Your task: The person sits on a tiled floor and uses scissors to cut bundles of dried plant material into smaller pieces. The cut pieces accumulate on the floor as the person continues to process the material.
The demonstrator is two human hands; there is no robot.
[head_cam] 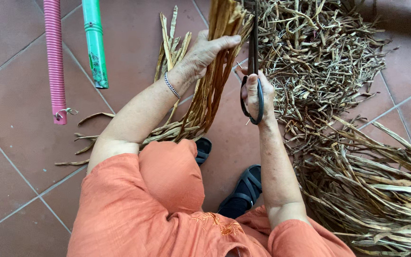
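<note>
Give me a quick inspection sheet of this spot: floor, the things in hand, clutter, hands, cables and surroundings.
Surface: reddish tiled floor with pale grout lines.
Job's things: bundle of dried leaf strips held upright; dark-handled scissors, blades pointing away from the person.
Clutter: heap of short dried cuttings at upper right; pile of long dried leaves at lower right; a few loose strips on the left.
Hands: left hand wrapped round the bundle, bracelet on the wrist; right hand with fingers through the scissor loops.
Cables: nothing seen.
Surroundings: pink ribbed tube and green pole at upper left; black sandals on the feet.
</note>
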